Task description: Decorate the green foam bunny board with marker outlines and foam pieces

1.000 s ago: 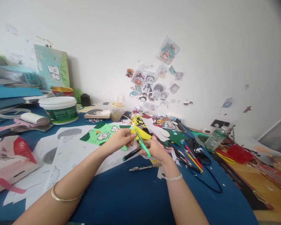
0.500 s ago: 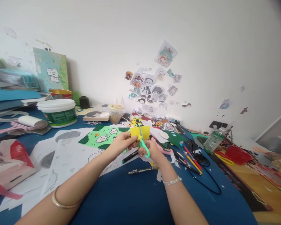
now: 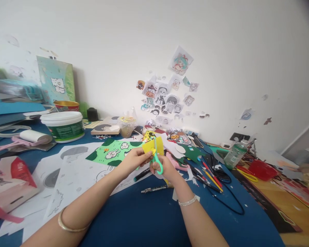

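Note:
A piece of yellow paper (image 3: 159,145) is pinched at its lower left between the thumb and fingers of my left hand (image 3: 137,158). My right hand (image 3: 165,167) grips mint-green scissors (image 3: 158,164) by the handles, and their blades lie across the paper. Behind my left wrist lies a green sheet (image 3: 103,153) with white animal figures and dark green patches. A dark marker (image 3: 141,174) rests under my hands on a white drawn sheet (image 3: 74,181). Nearer to me is a patterned pen (image 3: 154,189).
A white tub (image 3: 64,127) with a green label and a red-and-white bag (image 3: 9,181) stand at left. Pencils and pens (image 3: 212,178), a black cable (image 3: 234,199) and a clear bottle (image 3: 235,154) are at right. A lidded cup (image 3: 127,127) stands near the wall.
The yellow paper has tilted slightly and shifted a little left, together with the scissors. Both hands keep their hold. The whole view has moved slightly.

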`<state>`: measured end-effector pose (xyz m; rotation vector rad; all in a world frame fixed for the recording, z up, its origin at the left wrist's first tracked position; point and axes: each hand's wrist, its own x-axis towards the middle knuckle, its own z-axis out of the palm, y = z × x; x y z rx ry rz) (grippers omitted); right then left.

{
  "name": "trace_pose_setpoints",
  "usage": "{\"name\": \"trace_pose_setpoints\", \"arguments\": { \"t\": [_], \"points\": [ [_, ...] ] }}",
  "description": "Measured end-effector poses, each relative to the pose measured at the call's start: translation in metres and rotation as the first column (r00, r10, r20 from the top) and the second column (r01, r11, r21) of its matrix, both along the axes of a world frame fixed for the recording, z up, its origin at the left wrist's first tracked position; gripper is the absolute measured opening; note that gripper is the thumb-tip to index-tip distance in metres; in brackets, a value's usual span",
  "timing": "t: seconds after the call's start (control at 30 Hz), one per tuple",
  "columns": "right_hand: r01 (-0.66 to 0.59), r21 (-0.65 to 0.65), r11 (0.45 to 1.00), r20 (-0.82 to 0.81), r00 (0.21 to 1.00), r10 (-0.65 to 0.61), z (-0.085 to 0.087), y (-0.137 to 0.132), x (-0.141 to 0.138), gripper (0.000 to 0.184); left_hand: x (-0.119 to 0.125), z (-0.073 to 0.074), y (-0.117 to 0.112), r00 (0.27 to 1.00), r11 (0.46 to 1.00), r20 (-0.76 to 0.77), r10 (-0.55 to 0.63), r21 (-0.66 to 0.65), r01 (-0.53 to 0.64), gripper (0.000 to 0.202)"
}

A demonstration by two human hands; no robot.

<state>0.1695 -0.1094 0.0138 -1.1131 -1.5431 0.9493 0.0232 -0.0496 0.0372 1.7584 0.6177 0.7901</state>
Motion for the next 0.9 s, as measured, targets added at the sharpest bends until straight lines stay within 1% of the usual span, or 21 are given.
{"name": "trace_pose_setpoints", "arguments": {
  "t": [0.2,0.43,0.53,0.7,0.8,0.9],
  "points": [
    [-0.017,0.014,1.0,0.017,1.0,0.017,-0.004,0.0,0.003,0.052,-0.001,0.0,0.0,0.999,1.0,0.032,-0.015,-0.013,0.015,0.039],
    [-0.039,0.018,0.999,0.01,0.999,0.038,-0.004,-0.001,0.004,0.038,0.0,0.002,-0.004,0.995,0.995,0.094,0.041,0.084,-0.049,0.036],
    [-0.03,-0.015,0.999,-0.001,1.0,0.03,-0.002,-0.002,0.003,0.035,-0.002,0.003,-0.002,0.997,0.994,0.059,0.047,0.093,-0.052,0.034],
    [-0.047,-0.111,0.993,0.017,0.999,0.049,0.002,-0.004,0.004,0.038,-0.01,0.007,0.003,1.0,0.993,-0.029,-0.012,0.113,0.015,0.031],
    [-0.045,-0.162,0.986,0.012,0.999,0.047,0.004,-0.006,0.006,0.036,-0.014,0.01,0.005,0.997,0.995,-0.066,-0.04,0.09,0.046,0.026],
    [-0.053,-0.181,0.982,-0.001,0.999,0.053,0.004,-0.006,0.007,0.033,-0.016,0.012,0.006,0.993,0.992,-0.091,-0.072,0.096,0.08,0.023]
  ]
}}
